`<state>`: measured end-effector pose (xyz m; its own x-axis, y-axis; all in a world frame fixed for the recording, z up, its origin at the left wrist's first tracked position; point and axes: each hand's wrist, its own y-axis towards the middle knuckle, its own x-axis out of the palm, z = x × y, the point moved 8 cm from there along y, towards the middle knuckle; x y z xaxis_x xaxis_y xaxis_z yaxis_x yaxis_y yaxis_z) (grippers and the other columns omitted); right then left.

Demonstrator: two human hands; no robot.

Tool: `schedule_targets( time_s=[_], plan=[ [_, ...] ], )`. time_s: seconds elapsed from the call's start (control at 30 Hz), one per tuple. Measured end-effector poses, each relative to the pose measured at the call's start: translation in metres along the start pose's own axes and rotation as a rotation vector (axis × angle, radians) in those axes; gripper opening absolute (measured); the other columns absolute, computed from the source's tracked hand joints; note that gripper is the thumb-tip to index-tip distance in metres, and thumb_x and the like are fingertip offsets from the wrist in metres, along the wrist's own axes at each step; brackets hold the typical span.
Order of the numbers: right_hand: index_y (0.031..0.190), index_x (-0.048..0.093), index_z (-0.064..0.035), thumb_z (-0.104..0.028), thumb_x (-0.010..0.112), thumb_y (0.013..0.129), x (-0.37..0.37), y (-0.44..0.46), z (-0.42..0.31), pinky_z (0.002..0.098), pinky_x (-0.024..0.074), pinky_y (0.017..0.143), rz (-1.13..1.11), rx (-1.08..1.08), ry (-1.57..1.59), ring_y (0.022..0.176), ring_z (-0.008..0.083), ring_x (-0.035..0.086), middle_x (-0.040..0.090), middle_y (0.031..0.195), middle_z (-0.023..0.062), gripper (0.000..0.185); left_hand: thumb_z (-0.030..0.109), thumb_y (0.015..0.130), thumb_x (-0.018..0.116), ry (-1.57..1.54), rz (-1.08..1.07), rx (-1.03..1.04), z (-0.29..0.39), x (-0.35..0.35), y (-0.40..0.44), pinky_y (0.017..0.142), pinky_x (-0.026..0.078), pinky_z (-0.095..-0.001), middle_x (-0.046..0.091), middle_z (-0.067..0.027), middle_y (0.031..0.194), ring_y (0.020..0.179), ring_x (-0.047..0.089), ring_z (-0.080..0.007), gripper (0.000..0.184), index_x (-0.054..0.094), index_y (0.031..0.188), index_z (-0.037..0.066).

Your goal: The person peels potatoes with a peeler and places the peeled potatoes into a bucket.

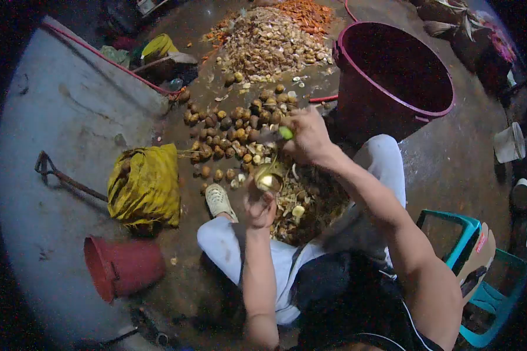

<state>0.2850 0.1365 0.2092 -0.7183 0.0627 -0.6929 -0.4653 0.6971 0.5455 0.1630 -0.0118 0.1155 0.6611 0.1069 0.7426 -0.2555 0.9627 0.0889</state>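
Note:
My left hand [260,209] is closed round a partly peeled, round root vegetable [268,178], whose pale flesh shows on top. Its exact kind I cannot make out. Above and to the right, my right hand [306,136] grips a knife by its green handle [285,133]; the blade points left and is smeared by motion. Beyond both hands lies a spread of brown, unpeeled round vegetables [240,124]. Peelings and pale pieces [298,210] lie on the floor between my legs, just right of my left hand.
A large maroon tub [366,88] stands at the right. Heaps of pale cut pieces [269,44] and orange pieces [307,16] lie at the back. On the left are a yellow sack [145,186] and a red bucket [126,266]. A teal plastic stool [486,298] stands at lower right.

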Motion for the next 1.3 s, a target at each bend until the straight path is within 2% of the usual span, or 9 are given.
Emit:
schedule_targets(
  time_s=[0.2, 0.3, 0.4, 0.63, 0.7, 0.83, 0.9, 1.1, 1.3],
  plan=[
    [0.096, 0.07, -0.0152, -0.024, 0.077, 0.058, 0.032, -0.003, 0.055, 0.0428, 0.0503, 0.062, -0.046, 0.233, 0.13, 0.066, 0.0312, 0.065, 0.063, 0.068, 0.0167, 0.04, 0.023, 0.064, 0.082, -0.174, 0.054, -0.089, -0.007, -0.015, -0.007, 0.105, 0.037, -0.042, 0.052, -0.0112, 0.127, 0.119, 0.048, -0.0301, 0.079, 0.044, 0.13, 0.004],
    [0.094, 0.071, -0.0134, -0.024, 0.078, 0.057, 0.04, -0.014, 0.045, 0.0433, 0.0504, 0.064, 0.234, 0.195, 0.987, 0.066, 0.0321, 0.064, 0.064, 0.069, 0.0162, 0.039, 0.024, 0.062, 0.083, 0.109, 0.051, 0.016, 0.0, -0.01, -0.004, 0.106, 0.036, -0.0427, 0.051, -0.0114, 0.128, 0.121, 0.046, -0.0301, 0.082, 0.044, 0.131, 0.003],
    [0.087, 0.071, -0.0119, -0.023, 0.078, 0.058, 0.034, -0.002, 0.056, 0.0426, 0.0509, 0.065, -0.078, 0.177, -0.023, 0.067, 0.034, 0.063, 0.064, 0.072, 0.016, 0.032, 0.022, 0.064, 0.082, -0.154, 0.04, -0.011, -0.005, -0.014, -0.007, 0.099, 0.042, -0.04, 0.051, -0.0116, 0.128, 0.118, 0.049, -0.0292, 0.078, 0.044, 0.131, 0.005],
    [0.084, 0.069, -0.0097, -0.024, 0.07, 0.06, -0.003, -0.002, -0.016, 0.0434, 0.0503, 0.067, 0.023, -0.178, 0.024, 0.07, 0.0345, 0.063, 0.064, 0.073, 0.0168, 0.028, 0.02, 0.068, 0.08, -0.042, 0.071, -0.031, 0.001, -0.007, -0.007, 0.09, 0.048, -0.0345, 0.054, -0.0168, 0.122, 0.109, 0.055, -0.0275, 0.071, 0.046, 0.128, 0.002],
    [0.086, 0.069, -0.0107, -0.026, 0.073, 0.058, 0.028, -0.001, 0.044, 0.0436, 0.0505, 0.067, -0.141, 0.251, 0.081, 0.07, 0.0339, 0.064, 0.064, 0.072, 0.0165, 0.033, 0.022, 0.069, 0.08, -0.004, 0.074, 0.017, 0.003, -0.002, -0.008, 0.089, 0.049, -0.0357, 0.054, -0.0168, 0.122, 0.109, 0.056, -0.0282, 0.071, 0.046, 0.128, 0.002],
    [0.09, 0.068, -0.0116, -0.024, 0.077, 0.057, 0.026, 0.001, 0.041, 0.0434, 0.0499, 0.064, -0.117, 0.23, 0.22, 0.067, 0.0324, 0.063, 0.064, 0.069, 0.0139, 0.037, 0.021, 0.071, 0.077, -0.397, -0.03, -0.137, -0.011, -0.019, -0.008, 0.1, 0.042, -0.0447, 0.053, -0.015, 0.126, 0.117, 0.051, -0.0312, 0.068, 0.047, 0.128, 0.001],
    [0.092, 0.069, -0.0113, -0.017, 0.075, 0.058, -0.01, -0.002, -0.015, 0.0402, 0.0476, 0.059, 0.075, -0.152, 0.056, 0.062, 0.0338, 0.059, 0.062, 0.066, 0.0115, 0.035, 0.024, 0.072, 0.077, -0.181, 0.113, -0.029, -0.012, -0.029, -0.008, 0.103, 0.039, -0.0451, 0.052, -0.0149, 0.127, 0.119, 0.049, -0.0329, 0.067, 0.047, 0.128, 0.001],
    [0.098, 0.068, -0.009, -0.019, 0.079, 0.06, 0.035, -0.006, 0.081, 0.0388, 0.0501, 0.071, -0.161, 0.359, -0.031, 0.075, 0.0344, 0.063, 0.064, 0.081, 0.0163, 0.041, 0.019, 0.078, 0.07, -0.722, -0.062, -0.157, -0.001, 0.01, -0.007, 0.097, 0.047, -0.0432, 0.047, -0.0232, 0.128, 0.117, 0.048, -0.0423, 0.067, 0.038, 0.133, -0.003],
    [0.101, 0.066, -0.0068, -0.022, 0.079, 0.06, 0.04, -0.006, 0.081, 0.0426, 0.0489, 0.072, -0.151, 0.34, 0.156, 0.081, 0.037, 0.061, 0.063, 0.085, 0.0211, 0.046, 0.005, 0.081, 0.066, 0.13, 0.029, 0.031, 0.022, -0.004, 0.007, 0.091, 0.05, -0.0378, 0.051, -0.018, 0.121, 0.105, 0.057, -0.0295, 0.057, 0.039, 0.131, -0.004]
  ],
)
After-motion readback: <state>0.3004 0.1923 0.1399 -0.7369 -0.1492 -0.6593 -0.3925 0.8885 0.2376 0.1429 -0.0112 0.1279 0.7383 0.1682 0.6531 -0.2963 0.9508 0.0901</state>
